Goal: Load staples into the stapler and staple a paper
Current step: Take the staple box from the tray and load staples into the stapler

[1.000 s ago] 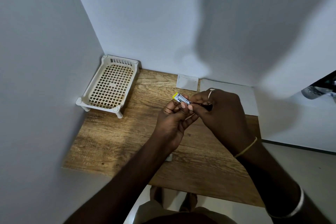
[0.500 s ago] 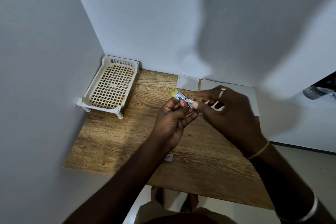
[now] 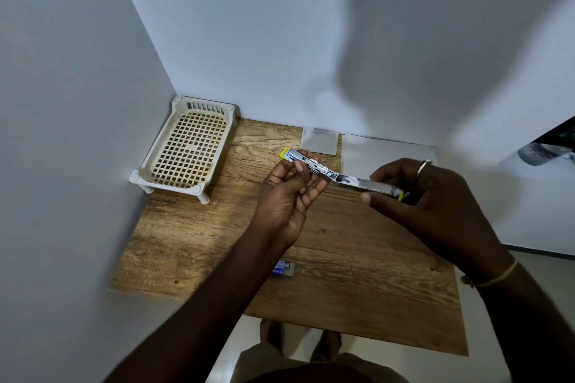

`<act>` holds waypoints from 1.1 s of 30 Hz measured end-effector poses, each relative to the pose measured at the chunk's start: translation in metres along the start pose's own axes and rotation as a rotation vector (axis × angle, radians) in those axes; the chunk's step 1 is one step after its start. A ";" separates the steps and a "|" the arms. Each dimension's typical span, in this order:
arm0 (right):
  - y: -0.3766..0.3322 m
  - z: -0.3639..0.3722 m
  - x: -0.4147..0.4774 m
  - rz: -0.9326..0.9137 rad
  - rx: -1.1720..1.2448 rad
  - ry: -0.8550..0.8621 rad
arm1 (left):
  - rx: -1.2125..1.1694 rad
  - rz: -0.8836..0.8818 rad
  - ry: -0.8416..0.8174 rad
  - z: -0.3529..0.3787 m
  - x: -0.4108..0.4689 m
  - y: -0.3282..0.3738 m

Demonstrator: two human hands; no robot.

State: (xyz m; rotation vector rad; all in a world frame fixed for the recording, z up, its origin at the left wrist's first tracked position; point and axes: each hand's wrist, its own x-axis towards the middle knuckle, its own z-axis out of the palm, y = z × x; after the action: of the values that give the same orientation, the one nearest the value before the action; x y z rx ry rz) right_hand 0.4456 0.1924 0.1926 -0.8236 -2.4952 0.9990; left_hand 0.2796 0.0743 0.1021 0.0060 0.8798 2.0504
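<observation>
Two hands, left (image 3: 288, 196) and right (image 3: 435, 205), hold one stapler (image 3: 357, 181)

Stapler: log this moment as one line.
stapler opened flat; left hand holds one end; right hand holds other end; small box on table

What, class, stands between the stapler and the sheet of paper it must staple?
Nothing visible does. The stapler, held opened out by the left hand and right hand, hangs just in front of the paper lying flat by the wall. The small box lies nearer the person.

Shiny metal stapler (image 3: 342, 176), grained wood table (image 3: 217, 246)
</observation>
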 end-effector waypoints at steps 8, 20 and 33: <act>-0.023 0.012 0.034 -0.108 0.279 0.102 | 0.083 0.047 -0.018 0.010 -0.002 -0.008; -0.017 0.041 0.047 0.070 0.452 -0.124 | 0.101 0.132 0.001 0.018 -0.007 -0.012; 0.003 0.031 0.047 0.290 0.668 -0.307 | 0.562 0.238 0.007 0.026 -0.027 0.002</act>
State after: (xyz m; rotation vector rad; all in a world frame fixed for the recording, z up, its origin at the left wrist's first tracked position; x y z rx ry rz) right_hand 0.3950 0.2070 0.1725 -0.8584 -2.0455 2.0363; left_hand 0.3024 0.0692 0.1312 0.4269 1.4904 1.9467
